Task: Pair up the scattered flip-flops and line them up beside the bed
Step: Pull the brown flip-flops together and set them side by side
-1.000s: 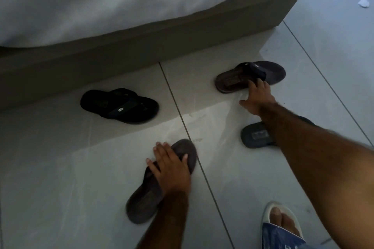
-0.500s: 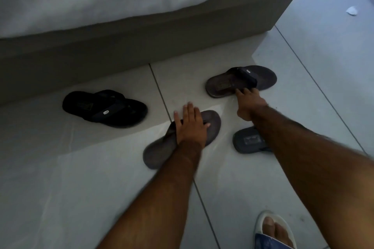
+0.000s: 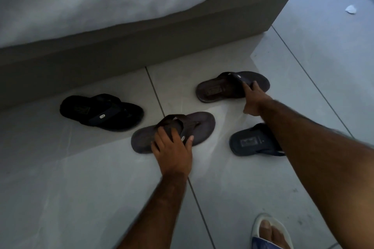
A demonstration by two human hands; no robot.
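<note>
2 brown flip-flops are being gripped: the near one (image 3: 174, 130) at centre frame by the left hand (image 3: 173, 150), the far one (image 3: 232, 86), up-right, by the right hand (image 3: 254, 100). Long axes are lying roughly parallel, toes right.

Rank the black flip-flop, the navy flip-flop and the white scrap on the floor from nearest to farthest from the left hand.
From the left hand:
1. Navy flip-flop, to its right, partly under the right forearm.
2. Black flip-flop, left, by the bed base.
3. White scrap, far right corner.
</note>
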